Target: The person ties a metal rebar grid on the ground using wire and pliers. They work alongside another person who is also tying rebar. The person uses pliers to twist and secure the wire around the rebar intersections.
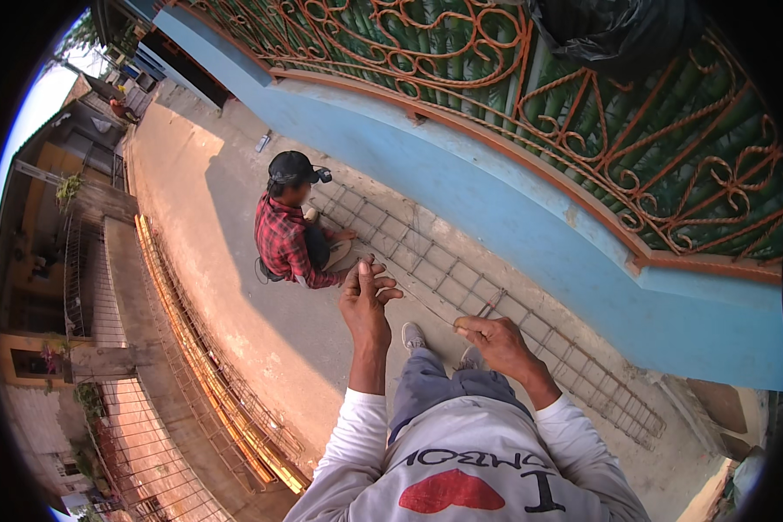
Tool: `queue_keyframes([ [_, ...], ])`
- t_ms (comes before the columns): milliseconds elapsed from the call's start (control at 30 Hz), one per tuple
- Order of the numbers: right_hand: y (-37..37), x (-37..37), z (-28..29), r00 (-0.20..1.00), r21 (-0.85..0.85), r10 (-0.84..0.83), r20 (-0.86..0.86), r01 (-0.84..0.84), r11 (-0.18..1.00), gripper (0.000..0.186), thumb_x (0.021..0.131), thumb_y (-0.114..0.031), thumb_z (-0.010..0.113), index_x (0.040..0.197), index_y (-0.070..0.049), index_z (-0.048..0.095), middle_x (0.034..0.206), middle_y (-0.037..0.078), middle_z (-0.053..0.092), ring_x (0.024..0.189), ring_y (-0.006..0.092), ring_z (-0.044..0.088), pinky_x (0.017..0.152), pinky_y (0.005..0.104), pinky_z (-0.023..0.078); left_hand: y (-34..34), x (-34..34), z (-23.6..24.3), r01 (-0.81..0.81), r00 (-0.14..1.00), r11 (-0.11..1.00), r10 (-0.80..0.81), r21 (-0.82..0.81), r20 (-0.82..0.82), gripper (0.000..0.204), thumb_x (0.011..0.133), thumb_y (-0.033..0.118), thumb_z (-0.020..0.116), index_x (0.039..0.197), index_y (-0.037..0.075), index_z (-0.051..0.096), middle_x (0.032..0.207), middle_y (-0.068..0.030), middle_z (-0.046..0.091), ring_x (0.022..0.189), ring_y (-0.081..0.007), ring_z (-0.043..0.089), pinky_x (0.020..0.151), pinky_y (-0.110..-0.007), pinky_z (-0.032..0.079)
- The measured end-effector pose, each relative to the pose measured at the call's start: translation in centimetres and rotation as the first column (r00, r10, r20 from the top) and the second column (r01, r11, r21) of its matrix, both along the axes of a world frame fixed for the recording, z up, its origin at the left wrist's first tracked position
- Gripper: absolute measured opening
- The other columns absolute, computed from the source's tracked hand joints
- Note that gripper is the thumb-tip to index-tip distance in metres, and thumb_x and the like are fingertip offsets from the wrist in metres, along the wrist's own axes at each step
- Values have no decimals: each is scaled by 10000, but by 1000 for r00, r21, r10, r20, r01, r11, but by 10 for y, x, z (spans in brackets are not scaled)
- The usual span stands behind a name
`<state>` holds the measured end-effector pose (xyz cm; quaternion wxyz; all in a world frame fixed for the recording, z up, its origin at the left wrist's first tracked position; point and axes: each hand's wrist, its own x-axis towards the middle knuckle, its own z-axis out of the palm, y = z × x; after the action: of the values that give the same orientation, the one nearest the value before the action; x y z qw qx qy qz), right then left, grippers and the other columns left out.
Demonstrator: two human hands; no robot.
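A thin wire (428,306) stretches between my two hands, above the ground. My left hand (365,296) is raised, with thumb and forefinger pinched at the wire's far end and the other fingers loosely curled apart. Lower and to the right, my right hand (498,344) is closed, its thumb pressed over the fingers where the wire comes in. Beyond both hands lies a long rebar cage (448,277) of lengthwise rods and cross ties, running from far left to near right. Neither hand visibly touches the cage.
A person in a red plaid shirt (280,228) and black cap sits low beside the cage's far end, one hand near it. A blue wall (513,228) with an orange scrolled fence (574,143) borders the right. Long yellowish poles (202,355) and more rebar lie left.
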<state>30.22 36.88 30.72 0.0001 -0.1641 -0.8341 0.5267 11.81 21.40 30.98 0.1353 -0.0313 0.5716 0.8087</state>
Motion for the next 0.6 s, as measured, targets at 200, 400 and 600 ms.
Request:
queue_keyframes([
  [200, 1, 3, -6, 998, 23, 55, 21, -55, 998, 229, 980, -195, 631, 1175, -113, 718, 1046, 120, 755, 932, 324, 725, 827, 401, 557, 0, 1, -5, 58, 998, 998, -58, 14, -8, 348, 1036, 316, 627, 1151, -11, 653, 974, -94, 700, 764, -137, 657, 641, -272, 570],
  [400, 1, 4, -3, 994, 68, 89, 65, -94, 993, 255, 990, -202, 599, 1211, -126, 701, 1057, 92, 763, 971, 314, 720, 895, 402, 539, 0, 1, -1, 30, 997, 991, -39, 128, 68, 304, 1034, 278, 633, 1101, -17, 665, 923, -96, 701, 747, -155, 664, 668, -293, 581],
  [600, 1, 4, -6, 999, 79, 43, -33, -40, 996, 212, 954, -162, 679, 1139, -75, 735, 1001, 166, 747, 877, 330, 733, 762, 374, 565, -4, 1, -4, -11, 995, 967, -14, 254, 97, 251, 1036, 287, 628, 1085, 44, 663, 861, -36, 671, 719, -140, 642, 670, -296, 557],
])
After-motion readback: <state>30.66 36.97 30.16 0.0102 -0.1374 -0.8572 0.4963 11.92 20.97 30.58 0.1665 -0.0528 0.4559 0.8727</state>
